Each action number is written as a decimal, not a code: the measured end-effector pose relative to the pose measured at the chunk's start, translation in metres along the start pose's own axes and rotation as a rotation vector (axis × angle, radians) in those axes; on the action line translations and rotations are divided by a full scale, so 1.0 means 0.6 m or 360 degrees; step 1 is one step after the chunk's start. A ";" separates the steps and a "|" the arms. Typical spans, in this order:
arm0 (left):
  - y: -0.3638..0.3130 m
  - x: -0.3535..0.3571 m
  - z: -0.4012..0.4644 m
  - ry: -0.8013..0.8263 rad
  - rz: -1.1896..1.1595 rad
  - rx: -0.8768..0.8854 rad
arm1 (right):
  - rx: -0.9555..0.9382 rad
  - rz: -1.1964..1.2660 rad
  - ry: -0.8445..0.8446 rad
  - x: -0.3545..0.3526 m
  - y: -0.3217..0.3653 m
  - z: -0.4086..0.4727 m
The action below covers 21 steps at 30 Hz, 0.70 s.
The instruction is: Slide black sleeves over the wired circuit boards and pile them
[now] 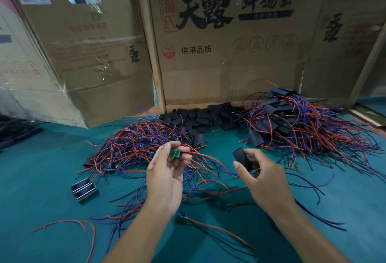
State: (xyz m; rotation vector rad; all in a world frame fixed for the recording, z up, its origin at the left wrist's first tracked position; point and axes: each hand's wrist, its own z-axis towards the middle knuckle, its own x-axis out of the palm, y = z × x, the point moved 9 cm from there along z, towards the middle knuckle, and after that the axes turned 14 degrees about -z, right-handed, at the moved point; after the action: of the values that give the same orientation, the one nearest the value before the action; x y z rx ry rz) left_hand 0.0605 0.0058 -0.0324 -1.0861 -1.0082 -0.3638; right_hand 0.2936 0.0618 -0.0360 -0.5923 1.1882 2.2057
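Note:
My left hand (167, 170) pinches a small green circuit board (174, 154) whose red and blue wires trail off to the right. My right hand (263, 176) holds a black sleeve (242, 157) between thumb and fingers, a short way right of the board and apart from it. A tangled heap of unsleeved wired boards (133, 145) lies behind my left hand. A pile of sleeved boards (296, 122) rises at the right. Loose black sleeves (200, 117) lie in a row along the cardboard at the back.
Cardboard boxes (219, 39) wall off the back of the green table (41, 179). Small black metal-edged parts (84, 189) lie at the left. A single wired board (181, 216) and stray wires lie near my forearms. Dark items (14, 131) sit at the far left edge.

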 end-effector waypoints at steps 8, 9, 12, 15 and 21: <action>0.013 -0.003 0.006 -0.0025 -0.0224 -0.0177 | 0.0018 0.0013 -0.0004 -0.005 -0.002 0.001; 0.012 0.001 0.007 0.0024 -0.0201 -0.0171 | 0.0024 0.0018 -0.0005 -0.008 -0.004 0.003; 0.007 0.008 0.011 0.0140 -0.0103 -0.0157 | 0.0051 0.0009 0.0010 -0.016 -0.016 0.011; 0.001 0.012 0.012 0.0207 0.0016 -0.0134 | 0.0071 0.0047 0.0081 -0.018 -0.023 0.017; -0.013 0.016 0.015 0.0268 0.0307 -0.0010 | -0.0009 0.0605 0.0365 0.007 0.013 0.011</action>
State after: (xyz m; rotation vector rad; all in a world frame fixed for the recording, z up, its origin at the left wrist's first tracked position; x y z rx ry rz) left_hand 0.0556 0.0118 -0.0192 -1.1288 -0.7472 -0.2964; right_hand 0.2848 0.0651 -0.0305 -0.6825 1.5176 2.5055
